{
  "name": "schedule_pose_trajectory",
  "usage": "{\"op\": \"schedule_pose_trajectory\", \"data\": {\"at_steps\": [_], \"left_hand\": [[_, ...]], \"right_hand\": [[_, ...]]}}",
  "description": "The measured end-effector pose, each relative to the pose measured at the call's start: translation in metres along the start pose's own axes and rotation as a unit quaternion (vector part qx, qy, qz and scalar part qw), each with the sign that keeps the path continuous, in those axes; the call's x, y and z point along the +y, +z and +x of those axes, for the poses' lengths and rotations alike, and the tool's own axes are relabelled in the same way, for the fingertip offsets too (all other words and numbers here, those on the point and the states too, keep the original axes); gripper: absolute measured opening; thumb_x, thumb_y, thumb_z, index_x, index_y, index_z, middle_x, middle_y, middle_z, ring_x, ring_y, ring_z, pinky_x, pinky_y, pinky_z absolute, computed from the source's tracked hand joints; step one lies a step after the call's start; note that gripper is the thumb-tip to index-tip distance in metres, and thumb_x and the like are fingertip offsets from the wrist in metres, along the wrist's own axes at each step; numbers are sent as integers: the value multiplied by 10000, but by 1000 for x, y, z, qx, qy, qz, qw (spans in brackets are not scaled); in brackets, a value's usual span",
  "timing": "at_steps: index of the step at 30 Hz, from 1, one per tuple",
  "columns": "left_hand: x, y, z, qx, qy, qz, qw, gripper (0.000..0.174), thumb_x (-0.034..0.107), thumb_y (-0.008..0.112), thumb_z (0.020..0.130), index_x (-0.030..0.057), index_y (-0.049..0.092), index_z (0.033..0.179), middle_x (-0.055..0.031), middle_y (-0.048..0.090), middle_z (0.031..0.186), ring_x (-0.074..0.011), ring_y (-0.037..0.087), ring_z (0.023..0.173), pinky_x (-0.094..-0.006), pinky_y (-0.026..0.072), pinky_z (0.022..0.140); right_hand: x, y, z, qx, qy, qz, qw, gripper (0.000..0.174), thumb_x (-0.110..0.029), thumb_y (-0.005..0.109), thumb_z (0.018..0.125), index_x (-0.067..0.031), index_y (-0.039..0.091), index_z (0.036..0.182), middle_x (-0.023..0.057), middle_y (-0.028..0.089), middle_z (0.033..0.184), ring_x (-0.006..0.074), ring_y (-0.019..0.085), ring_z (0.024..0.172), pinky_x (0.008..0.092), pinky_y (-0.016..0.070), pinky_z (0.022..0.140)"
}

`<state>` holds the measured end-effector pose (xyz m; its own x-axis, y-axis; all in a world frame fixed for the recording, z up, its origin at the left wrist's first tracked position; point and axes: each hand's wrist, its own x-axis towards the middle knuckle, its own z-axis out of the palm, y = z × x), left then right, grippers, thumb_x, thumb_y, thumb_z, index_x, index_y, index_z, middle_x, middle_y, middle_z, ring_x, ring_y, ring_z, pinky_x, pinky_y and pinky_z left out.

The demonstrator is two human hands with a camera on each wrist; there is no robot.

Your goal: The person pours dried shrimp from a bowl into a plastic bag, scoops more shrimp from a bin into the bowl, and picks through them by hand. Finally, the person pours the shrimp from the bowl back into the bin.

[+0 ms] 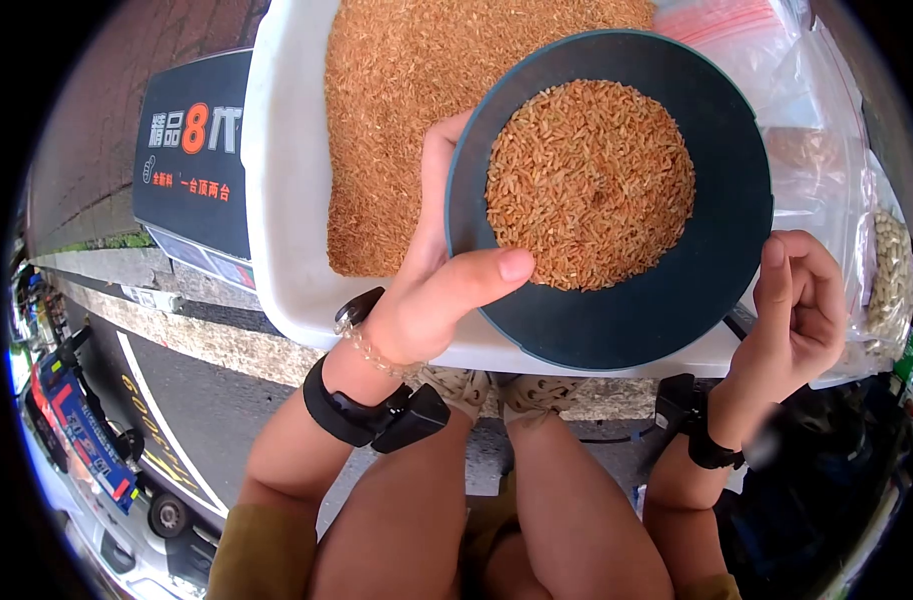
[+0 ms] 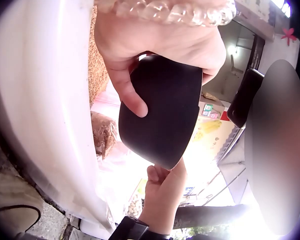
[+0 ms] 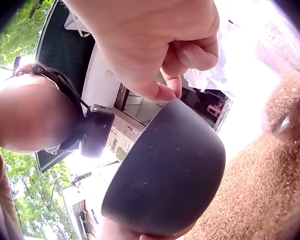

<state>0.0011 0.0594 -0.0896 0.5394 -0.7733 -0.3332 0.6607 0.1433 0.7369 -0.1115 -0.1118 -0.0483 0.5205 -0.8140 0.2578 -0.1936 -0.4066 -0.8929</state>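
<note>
A dark round bowl (image 1: 667, 310) holds a mound of reddish-brown grains (image 1: 592, 185). My left hand (image 1: 427, 290) grips its left side, the thumb over the rim and the other fingers underneath. On the right rim, my right hand (image 1: 797, 310) pinches the edge between thumb and forefinger, its other fingers curled. The left wrist view shows the bowl (image 2: 162, 105) from the side, tilted, with the left hand (image 2: 160, 40) around it. In the right wrist view the right hand (image 3: 150, 45) touches the rim of the bowl (image 3: 165, 170).
Under the bowl stands a white tub (image 1: 287, 180) filled with the same grains (image 1: 377, 150). Clear plastic bags (image 1: 817, 150) lie at the right, beside a bag of pale pieces (image 1: 889, 270). A printed dark box (image 1: 192, 150) is left of the tub. A road and vehicles are beyond.
</note>
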Motion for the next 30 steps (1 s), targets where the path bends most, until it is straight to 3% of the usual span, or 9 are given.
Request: {"op": "schedule_pose_trajectory", "data": {"at_steps": [6, 8, 10, 12, 14, 15, 22, 23, 30], "left_hand": [[-4, 0, -5, 27, 9, -39, 999, 699, 205, 571, 700, 7, 206, 1263, -137, 378, 1210, -211, 381, 1124, -352, 300, 945], [2, -2, -8, 14, -37, -83, 996, 594, 183, 536, 722, -31, 313, 1229, -152, 443, 1189, -218, 454, 1076, -338, 351, 917], [-5, -9, -8, -20, -22, -144, 989, 503, 155, 503, 739, -45, 384, 1185, -158, 480, 1167, -230, 491, 1048, -333, 384, 894], [-8, -10, -7, -49, 36, -186, 981, 503, 154, 488, 747, -37, 371, 1198, -151, 465, 1186, -239, 475, 1071, -339, 375, 904], [-9, -6, -6, -28, 43, -186, 981, 491, 151, 479, 748, -34, 380, 1192, -144, 466, 1185, -236, 473, 1071, -339, 371, 907], [-8, -5, -6, -18, 51, -187, 981, 464, 182, 454, 749, -28, 410, 1161, -135, 485, 1153, -224, 475, 1058, -326, 371, 903], [-10, -14, -6, -9, 49, -198, 979, 436, 225, 428, 764, -17, 446, 1126, -118, 510, 1114, -205, 481, 1033, -311, 370, 893], [-8, -12, -4, -43, 46, -250, 966, 401, 139, 451, 772, -45, 447, 1128, -129, 524, 1111, -216, 507, 1019, -333, 394, 879], [-9, -9, -5, -32, 45, -232, 971, 415, 127, 462, 764, -46, 439, 1140, -132, 520, 1118, -218, 503, 1025, -334, 393, 882]], "right_hand": [[3, 2, 1, -12, 6, 39, 999, 71, -16, 593, 770, 25, 567, 822, -90, 323, 487, -10, 261, 442, 143, 195, 437], [6, 1, 4, -6, 170, 253, 952, 98, -78, 556, 788, 16, 559, 819, -86, 320, 474, 1, 247, 416, 154, 194, 409], [17, -2, 5, -48, 239, 291, 925, 146, -134, 498, 811, -4, 560, 833, -64, 390, 482, 3, 235, 385, 172, 183, 374], [28, 5, 0, -53, 295, 326, 897, 158, -149, 498, 823, -8, 565, 845, -32, 512, 573, 8, 365, 421, 156, 276, 395], [35, 22, -15, -13, 359, 410, 838, 172, -164, 501, 835, -10, 565, 876, 6, 593, 739, 36, 512, 577, 156, 396, 507], [42, 23, -24, -41, 352, 469, 809, 176, -160, 508, 838, -10, 553, 918, 27, 594, 853, 65, 553, 739, 179, 440, 634], [49, 24, -30, -80, 354, 456, 813, 134, -76, 518, 811, -5, 534, 924, 54, 594, 865, 89, 563, 747, 209, 459, 670], [49, 23, -30, -97, 342, 459, 815, 154, -69, 528, 803, -8, 534, 945, 50, 592, 875, 96, 568, 766, 219, 463, 684], [45, 22, -26, -74, 363, 451, 812, 185, -66, 526, 804, -16, 525, 982, 42, 590, 883, 101, 570, 794, 223, 463, 698]]}}
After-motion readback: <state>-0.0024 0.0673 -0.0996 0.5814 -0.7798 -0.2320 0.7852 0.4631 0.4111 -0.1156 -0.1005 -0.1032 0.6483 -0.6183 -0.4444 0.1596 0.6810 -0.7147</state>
